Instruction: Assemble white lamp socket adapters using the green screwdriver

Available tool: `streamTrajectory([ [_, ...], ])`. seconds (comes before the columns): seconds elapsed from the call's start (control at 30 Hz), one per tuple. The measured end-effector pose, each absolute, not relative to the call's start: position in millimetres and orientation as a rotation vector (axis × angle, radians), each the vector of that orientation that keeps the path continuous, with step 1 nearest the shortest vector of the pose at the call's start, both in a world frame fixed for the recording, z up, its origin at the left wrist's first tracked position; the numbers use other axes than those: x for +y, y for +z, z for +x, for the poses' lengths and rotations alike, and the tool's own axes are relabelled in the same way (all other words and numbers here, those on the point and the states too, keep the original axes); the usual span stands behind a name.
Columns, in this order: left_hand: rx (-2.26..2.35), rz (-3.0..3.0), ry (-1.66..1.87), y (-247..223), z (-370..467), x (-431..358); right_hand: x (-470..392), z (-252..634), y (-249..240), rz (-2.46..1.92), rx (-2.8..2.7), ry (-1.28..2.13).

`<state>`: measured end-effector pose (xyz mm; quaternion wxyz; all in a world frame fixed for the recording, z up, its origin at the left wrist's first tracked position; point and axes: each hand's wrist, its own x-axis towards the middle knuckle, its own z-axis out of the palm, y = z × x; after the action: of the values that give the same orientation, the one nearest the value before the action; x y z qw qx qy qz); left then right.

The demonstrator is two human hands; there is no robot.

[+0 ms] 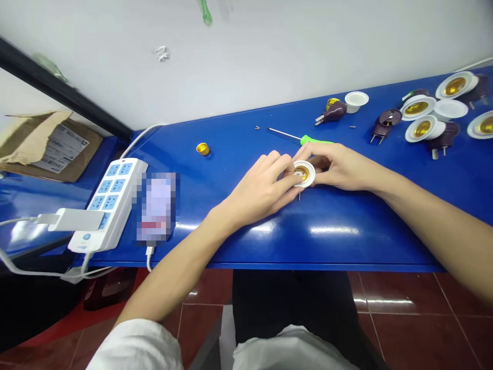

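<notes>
Between my two hands is a lamp socket (307,170) with a white rim and a gold threaded inside, its opening turned toward me. My left hand (265,182) closes on its left side, the thumb reaching into the opening. Around its right side and back curls my right hand (333,164), fingers closed. A thin metal pin sticks out below the socket; what it belongs to is mostly hidden by the fingers. Just beyond my hands lies a screwdriver (308,140) with a green handle. Small screws (257,127) rest left of its tip.
A loose gold threaded shell (203,149) stands on the blue table (231,246). Brown plug bases (335,112), a white ring (356,101) and several lamp sockets (421,129) lie to the right. At left are a phone (157,205), a power strip (111,200) and a cardboard box (57,149).
</notes>
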<state>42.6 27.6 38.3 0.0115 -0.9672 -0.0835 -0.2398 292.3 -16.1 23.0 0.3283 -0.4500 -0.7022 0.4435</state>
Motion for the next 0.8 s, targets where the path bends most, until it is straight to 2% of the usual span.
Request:
streamTrajectory([
  [0.4,-0.26,-3.026,-0.775,38.9,41.9,28.9,-15.7,293.3,21.7,-1.186,-1.852,1.158],
  [0.63,-0.433,-3.119,-0.856,41.0,37.7,32.9,-14.6,293.2,20.9,-1.176,-1.858,1.125],
  [0.8,-0.327,-3.09,-0.834,40.4,39.8,30.0,-13.9,294.0,19.8,-1.148,-1.881,1.136],
])
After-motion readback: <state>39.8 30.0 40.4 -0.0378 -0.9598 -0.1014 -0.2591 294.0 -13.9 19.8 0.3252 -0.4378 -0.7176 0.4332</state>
